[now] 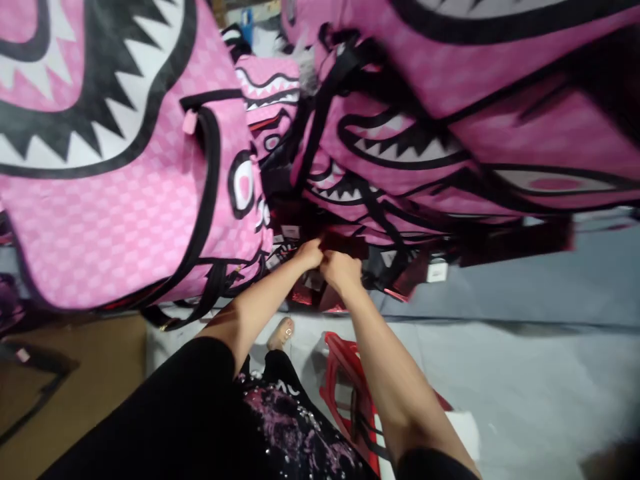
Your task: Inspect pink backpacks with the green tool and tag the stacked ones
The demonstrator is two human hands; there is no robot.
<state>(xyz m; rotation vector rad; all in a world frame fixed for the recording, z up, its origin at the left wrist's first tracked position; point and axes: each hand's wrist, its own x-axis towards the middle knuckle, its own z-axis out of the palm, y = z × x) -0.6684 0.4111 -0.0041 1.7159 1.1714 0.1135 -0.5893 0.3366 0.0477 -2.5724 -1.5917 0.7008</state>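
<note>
Pink bags (110,233) are crowded on both sides of a narrow gap, presumably to save space. Below those at right, a grey surface (565,280) is exposed. Within the gap, the left hand (310,255) and right hand (343,272) are held together, apparently to steady a dark red tag (350,246); any grip is hidden. Room is left below its lower edge.

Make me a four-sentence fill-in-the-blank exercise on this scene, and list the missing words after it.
1. The main colour of the bags is ____.
2. The teeth printed on them are coloured ____.
3. Rather than far apart, the left hand and right hand are close ____.
4. The sleeves on the person's arms are coloured ____.

Missing words: pink; white; together; black.
</note>
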